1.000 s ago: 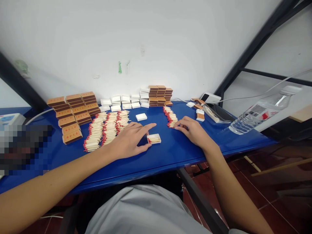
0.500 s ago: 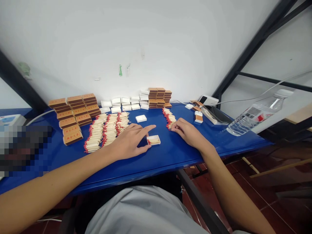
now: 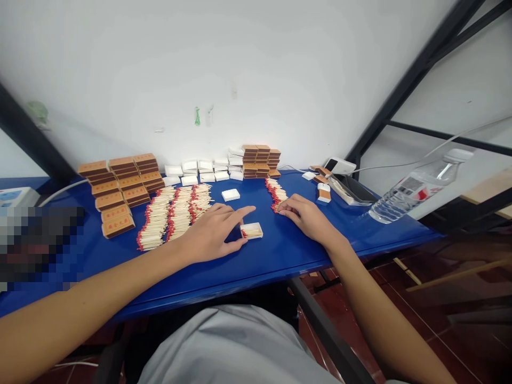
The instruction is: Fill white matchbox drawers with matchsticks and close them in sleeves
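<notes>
A small white matchbox tray (image 3: pixel 258 235) with some red-tipped matches inside lies on the blue table. Beside its left end rests my left hand (image 3: pixel 212 232), thumb and index finger spread apart. The thumb tip is at the tray's near left corner; whether it presses on the tray I cannot tell. My right hand (image 3: pixel 302 213) is closed in a pinch at the near end of a narrow row of matches (image 3: pixel 277 192), its fingertips on matches there. Left of my left hand lie larger rows of matches (image 3: pixel 156 218), heads to the left. An upturned white tray (image 3: pixel 231 194) lies behind.
Brown matchboxes (image 3: pixel 120 194) are stacked at the left, more matchboxes (image 3: pixel 256 160) at the back. White trays (image 3: pixel 199 169) line the wall. At the right are a matchbox (image 3: pixel 324 193), a black-lined container (image 3: pixel 354 189) and a tilted water bottle (image 3: pixel 416 189).
The view has shifted slightly. My right hand stays at the narrow row with its fingertips pinched, and my left hand holds the same pose beside the tray.
</notes>
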`<state>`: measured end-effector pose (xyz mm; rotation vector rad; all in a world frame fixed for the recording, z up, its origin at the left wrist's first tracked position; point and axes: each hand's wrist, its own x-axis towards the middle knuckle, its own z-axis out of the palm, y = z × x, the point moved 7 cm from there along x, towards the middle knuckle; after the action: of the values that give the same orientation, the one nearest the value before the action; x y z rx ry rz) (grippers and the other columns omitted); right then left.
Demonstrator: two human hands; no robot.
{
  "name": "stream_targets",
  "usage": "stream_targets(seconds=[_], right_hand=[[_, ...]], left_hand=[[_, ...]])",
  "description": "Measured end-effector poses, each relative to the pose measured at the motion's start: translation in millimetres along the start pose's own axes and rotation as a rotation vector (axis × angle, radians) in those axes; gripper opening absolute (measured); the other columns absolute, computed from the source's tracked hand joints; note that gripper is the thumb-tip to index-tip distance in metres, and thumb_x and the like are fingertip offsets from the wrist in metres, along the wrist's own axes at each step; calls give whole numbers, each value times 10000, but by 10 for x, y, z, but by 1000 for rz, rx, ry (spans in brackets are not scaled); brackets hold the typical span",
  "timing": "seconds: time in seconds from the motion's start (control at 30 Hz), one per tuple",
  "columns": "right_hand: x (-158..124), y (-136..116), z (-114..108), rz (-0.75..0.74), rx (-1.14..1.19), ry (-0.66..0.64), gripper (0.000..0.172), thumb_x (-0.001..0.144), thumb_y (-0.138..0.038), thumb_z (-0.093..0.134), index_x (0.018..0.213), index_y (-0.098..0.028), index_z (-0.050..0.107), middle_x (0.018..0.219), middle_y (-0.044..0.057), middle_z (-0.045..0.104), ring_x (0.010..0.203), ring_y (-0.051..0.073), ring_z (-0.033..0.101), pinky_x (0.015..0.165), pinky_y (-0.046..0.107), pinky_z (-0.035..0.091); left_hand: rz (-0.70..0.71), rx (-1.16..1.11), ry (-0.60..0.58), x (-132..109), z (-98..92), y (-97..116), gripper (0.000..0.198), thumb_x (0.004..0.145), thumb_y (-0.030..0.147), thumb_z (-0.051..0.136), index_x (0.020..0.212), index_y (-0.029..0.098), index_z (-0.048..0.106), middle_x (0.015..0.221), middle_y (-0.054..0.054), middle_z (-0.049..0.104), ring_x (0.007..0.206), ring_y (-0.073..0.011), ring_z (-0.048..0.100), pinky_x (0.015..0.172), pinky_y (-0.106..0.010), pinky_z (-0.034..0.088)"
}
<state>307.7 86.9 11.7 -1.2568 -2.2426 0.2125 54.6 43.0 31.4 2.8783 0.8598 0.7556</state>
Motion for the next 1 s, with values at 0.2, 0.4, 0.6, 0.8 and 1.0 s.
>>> stream_targets(seconds=[0.2,0.4,0.6,0.8,1.0], right_hand=[[11,64,22,48,-14,-4,207,1078,-352,551,1039,-215,701,1006,86,640,847,239,649,821,388,530],[-5,-102,-20,69,-17,-26,174,1081,-317,520,991,-220,632,1027,95,647,903,254,661,832,393,525],[6,-801,38,-65,-24,-31,142,1107,-278,512,1013,-236,610,1053,79,656,925,238,646,817,365,519],[6,-1121,232,-123,-107,-35,170,1122,-267,500,1010,-229,622,1045,77,654,857,220,642,755,349,505],[-39,-586,-34,18,-48,89,136,1082,-289,575,1017,-227,677,989,68,661,853,230,645,763,358,496]], left_hand=[[-2,14,-9,-5,6,-2,641,1031,380,661,1610,236,427,1158,-65,755,1094,-279,665,1031,-442,499],[-13,15,-6,-7,1,-3,652,1019,367,683,1608,236,434,1143,-60,758,1078,-278,665,1018,-438,506],[-37,29,-14,-1,-3,5,655,1011,367,692,1601,233,441,1144,-64,760,1086,-287,664,1022,-452,505],[-18,26,0,1,2,10,624,1016,371,670,1580,226,448,1135,-60,758,1081,-283,668,1012,-444,504],[-19,34,-4,3,6,-2,661,1012,363,685,1609,235,429,1151,-60,756,1074,-281,658,1031,-450,499]])
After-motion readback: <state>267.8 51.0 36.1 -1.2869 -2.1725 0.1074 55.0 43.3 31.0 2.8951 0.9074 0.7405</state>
